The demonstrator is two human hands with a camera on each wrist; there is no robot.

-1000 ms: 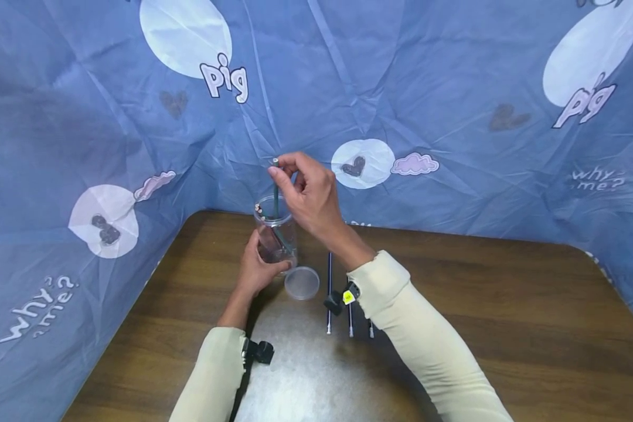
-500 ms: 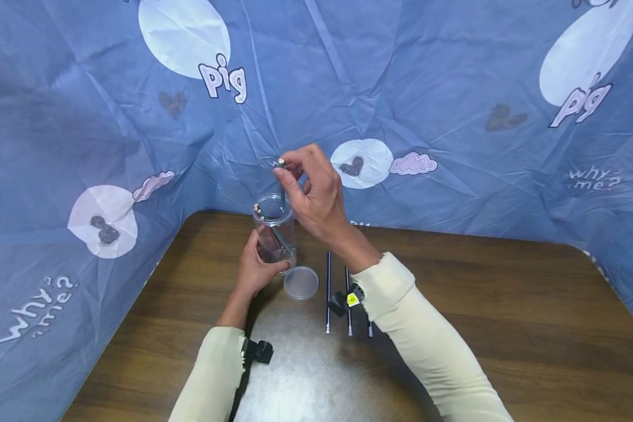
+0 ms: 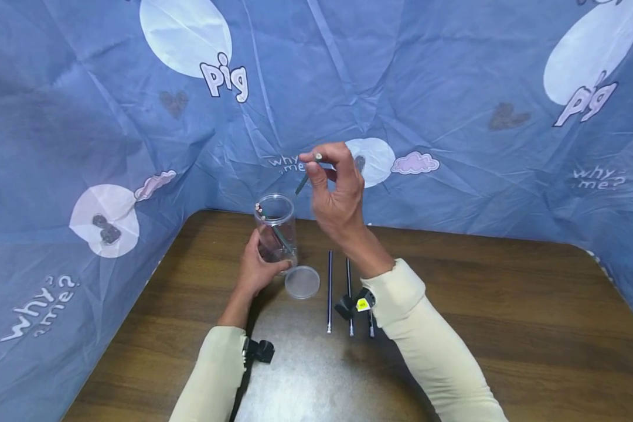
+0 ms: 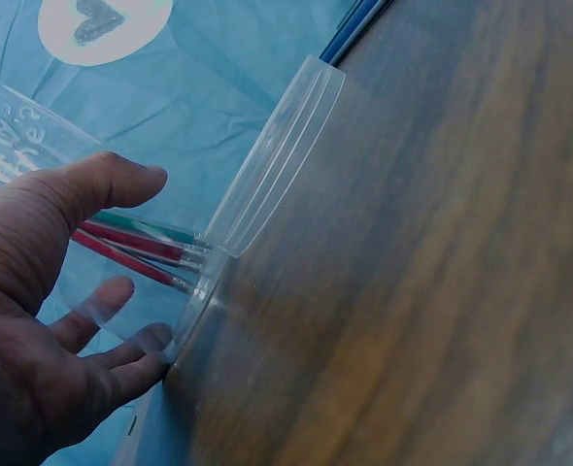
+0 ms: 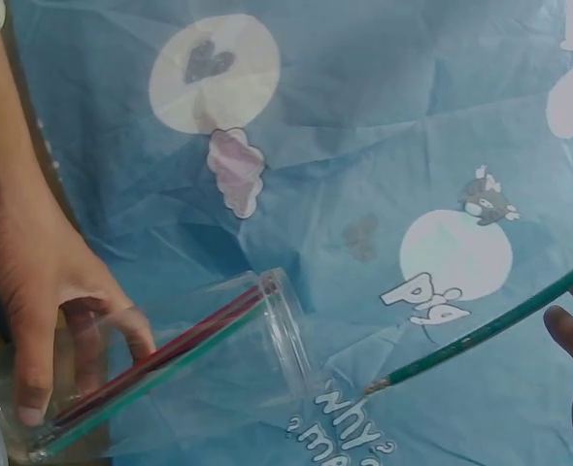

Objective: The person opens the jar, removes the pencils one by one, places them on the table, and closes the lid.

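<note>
My left hand point(image 3: 255, 266) grips a clear plastic jar point(image 3: 289, 230) low around its wall, and the jar stands upright without its lid. Inside it lean red pencils point(image 5: 199, 330) and a green pencil point(image 5: 160, 379), metal ends down in the left wrist view. Above and to the right of the jar mouth, my right hand point(image 3: 340, 193) pinches another green pencil point(image 3: 302, 183) between thumb and finger near its pale end. That pencil slants down toward the jar, wholly outside it. The clear round lid point(image 3: 302, 282) lies flat on the table beside the jar.
Three dark blue pencils lie side by side to the right of the lid, the leftmost pencil point(image 3: 329, 287) fully visible and the others partly under my right wrist. The wooden table point(image 3: 480, 305) ends at a blue printed cloth point(image 3: 432, 105) behind and left.
My right hand has drawn the green pencil up out of the jar and moved right with it, tilting it. My left hand and the jar have stayed in place.
</note>
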